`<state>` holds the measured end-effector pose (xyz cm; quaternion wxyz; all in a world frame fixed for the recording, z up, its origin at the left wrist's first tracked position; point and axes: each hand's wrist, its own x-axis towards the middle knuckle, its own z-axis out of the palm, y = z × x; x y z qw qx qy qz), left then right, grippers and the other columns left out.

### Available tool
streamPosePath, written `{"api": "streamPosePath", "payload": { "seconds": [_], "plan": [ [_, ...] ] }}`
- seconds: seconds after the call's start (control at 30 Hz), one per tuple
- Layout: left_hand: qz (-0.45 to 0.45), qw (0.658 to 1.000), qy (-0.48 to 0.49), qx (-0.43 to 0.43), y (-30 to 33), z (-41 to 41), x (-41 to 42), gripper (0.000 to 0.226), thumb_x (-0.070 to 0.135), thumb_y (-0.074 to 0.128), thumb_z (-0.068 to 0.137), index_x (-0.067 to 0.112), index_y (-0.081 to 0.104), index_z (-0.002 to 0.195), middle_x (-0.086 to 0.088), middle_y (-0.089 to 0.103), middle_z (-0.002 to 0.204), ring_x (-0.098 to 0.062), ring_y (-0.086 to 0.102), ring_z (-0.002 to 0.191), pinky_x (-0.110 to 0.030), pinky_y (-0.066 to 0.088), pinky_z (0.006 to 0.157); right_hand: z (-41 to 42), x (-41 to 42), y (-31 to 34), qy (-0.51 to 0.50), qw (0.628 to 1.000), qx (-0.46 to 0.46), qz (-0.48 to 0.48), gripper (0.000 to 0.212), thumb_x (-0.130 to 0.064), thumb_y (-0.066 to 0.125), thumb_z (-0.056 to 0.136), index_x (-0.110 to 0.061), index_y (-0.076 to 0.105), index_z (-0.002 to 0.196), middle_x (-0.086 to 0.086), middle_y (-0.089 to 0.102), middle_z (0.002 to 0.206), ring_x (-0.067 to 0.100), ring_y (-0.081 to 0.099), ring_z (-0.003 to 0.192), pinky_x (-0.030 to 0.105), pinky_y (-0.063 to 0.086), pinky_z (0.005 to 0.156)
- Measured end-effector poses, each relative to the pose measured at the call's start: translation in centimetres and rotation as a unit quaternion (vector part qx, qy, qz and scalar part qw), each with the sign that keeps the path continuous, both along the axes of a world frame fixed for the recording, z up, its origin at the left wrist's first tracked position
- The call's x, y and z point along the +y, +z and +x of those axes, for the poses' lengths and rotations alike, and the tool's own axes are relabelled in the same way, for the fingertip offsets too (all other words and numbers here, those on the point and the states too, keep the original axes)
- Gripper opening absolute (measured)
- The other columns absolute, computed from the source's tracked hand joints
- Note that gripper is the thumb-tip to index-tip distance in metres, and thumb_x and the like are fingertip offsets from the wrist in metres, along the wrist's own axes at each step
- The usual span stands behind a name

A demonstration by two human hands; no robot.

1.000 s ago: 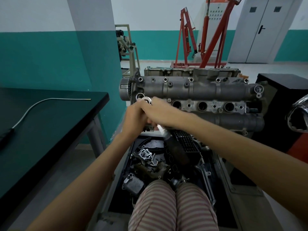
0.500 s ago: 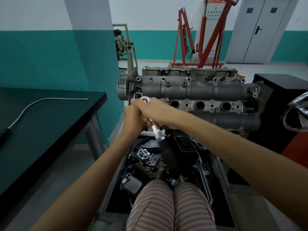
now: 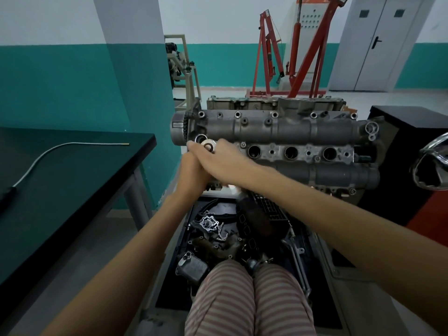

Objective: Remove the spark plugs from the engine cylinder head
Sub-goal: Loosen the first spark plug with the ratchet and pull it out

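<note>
step: loosening leftmost plug | both hands, left hand (image 3: 194,173) and right hand (image 3: 218,163), grasp ratchet (image 3: 209,146) over cylinder head (image 3: 291,132) | three wells (image 3: 291,152) right of hands look empty | spark plugs unseen

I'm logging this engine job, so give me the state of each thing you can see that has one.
Ratchet: held by both hands, at the leftmost plug hole.
Left hand: grips the ratchet.
Right hand: lies over the left, on the ratchet.
Three plug holes: uncovered.
Doors: closed.
</note>
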<state>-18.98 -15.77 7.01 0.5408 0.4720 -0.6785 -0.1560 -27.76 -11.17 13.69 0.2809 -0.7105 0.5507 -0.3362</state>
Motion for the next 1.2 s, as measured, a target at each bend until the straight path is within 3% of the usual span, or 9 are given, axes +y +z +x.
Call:
{"api": "streamPosePath", "payload": {
  "seconds": [0.2, 0.3, 0.4, 0.57, 0.67, 0.8, 0.9, 1.07, 1.2],
  "plan": [
    [-0.062, 0.991, -0.010, -0.117, 0.6, 1.0, -0.4, 0.044, 0.001, 0.052, 0.082, 0.029, 0.034, 0.054, 0.017, 0.039, 0.046, 0.002, 0.046, 0.043, -0.010, 0.030, 0.040, -1.9, -1.5, 1.6, -0.022, 0.890, 0.388, -0.239, 0.061, -0.066, 0.023, 0.089, -0.017, 0.046, 0.062, -0.003, 0.046, 0.062, 0.016, 0.049, 0.060, 0.026, 0.027, 0.047],
    [-0.069, 0.996, -0.005, -0.051, -0.4, 0.3, -0.2, 0.031, -0.002, 0.046, 0.081, 0.019, 0.043, 0.058, 0.019, 0.041, 0.046, 0.010, 0.047, 0.043, -0.005, 0.031, 0.042, -0.9, -0.9, 0.3, -0.018, 0.999, 0.045, 0.012, 0.054, -0.058, 0.032, 0.091, -0.012, 0.050, 0.070, 0.003, 0.052, 0.065, 0.018, 0.051, 0.059, 0.028, 0.039, 0.055],
    [0.022, 0.999, -0.005, 0.044, -1.1, -0.3, -0.4, 0.035, 0.000, 0.038, 0.091, 0.019, 0.048, 0.063, 0.013, 0.046, 0.046, 0.001, 0.042, 0.043, -0.015, 0.036, 0.046, 0.3, 0.1, 0.3, 0.055, 0.929, -0.265, 0.253, 0.042, -0.041, 0.038, 0.094, -0.011, 0.047, 0.065, 0.005, 0.047, 0.053, 0.015, 0.047, 0.044, 0.023, 0.042, 0.051],
    [-0.067, 0.992, -0.005, -0.108, 0.5, 0.9, -0.4, 0.042, 0.005, 0.051, 0.083, 0.035, 0.038, 0.056, 0.018, 0.042, 0.046, 0.008, 0.050, 0.048, -0.009, 0.031, 0.041, -1.2, -1.0, 1.9, -0.025, 0.910, 0.361, -0.201, 0.062, -0.065, 0.027, 0.089, -0.016, 0.043, 0.055, -0.002, 0.046, 0.056, 0.010, 0.043, 0.049, 0.024, 0.029, 0.047],
    [-0.077, 0.989, -0.016, -0.122, 0.5, 1.0, -0.5, 0.041, 0.006, 0.053, 0.084, 0.035, 0.038, 0.059, 0.020, 0.041, 0.052, 0.014, 0.050, 0.054, -0.006, 0.031, 0.044, -1.6, -1.9, 2.3, -0.030, 0.879, 0.414, -0.234, 0.067, -0.067, 0.021, 0.089, -0.016, 0.045, 0.054, -0.002, 0.046, 0.056, 0.011, 0.043, 0.051, 0.025, 0.025, 0.046],
    [-0.054, 0.998, 0.003, -0.011, -0.5, 0.0, -0.2, 0.031, -0.008, 0.049, 0.078, 0.014, 0.054, 0.057, 0.017, 0.047, 0.049, 0.006, 0.049, 0.047, -0.009, 0.035, 0.045, -1.0, -1.1, 0.9, 0.013, 0.994, -0.023, 0.105, 0.049, -0.052, 0.036, 0.092, -0.012, 0.044, 0.065, 0.001, 0.041, 0.057, 0.014, 0.038, 0.047, 0.023, 0.032, 0.048],
    [0.018, 0.994, 0.015, 0.109, -0.6, -1.1, -0.1, 0.044, -0.007, 0.040, 0.086, 0.021, 0.037, 0.051, 0.016, 0.036, 0.038, 0.001, 0.034, 0.036, -0.011, 0.025, 0.038, -0.3, -0.4, 0.5, 0.092, 0.905, -0.285, 0.301, 0.039, -0.039, 0.040, 0.093, -0.013, 0.043, 0.065, 0.002, 0.039, 0.052, 0.013, 0.038, 0.043, 0.023, 0.036, 0.050],
    [-0.024, 0.997, 0.014, -0.066, 0.5, -0.1, -0.1, 0.030, 0.004, 0.055, 0.084, 0.018, 0.044, 0.060, 0.015, 0.048, 0.054, 0.001, 0.046, 0.051, -0.009, 0.034, 0.045, -1.9, -1.5, 2.5, -0.004, 0.933, 0.326, -0.154, 0.052, -0.057, 0.037, 0.089, -0.016, 0.042, 0.057, -0.003, 0.046, 0.058, 0.011, 0.044, 0.050, 0.025, 0.031, 0.047],
    [-0.070, 0.995, 0.000, -0.075, 0.6, 0.2, 0.1, 0.029, -0.002, 0.053, 0.083, 0.020, 0.047, 0.064, 0.020, 0.047, 0.055, 0.007, 0.050, 0.051, -0.008, 0.035, 0.046, -1.3, -1.9, 2.1, -0.003, 0.944, 0.301, -0.137, 0.060, -0.062, 0.030, 0.090, -0.014, 0.046, 0.057, -0.001, 0.048, 0.057, 0.013, 0.047, 0.051, 0.024, 0.031, 0.047]
  ]
}}
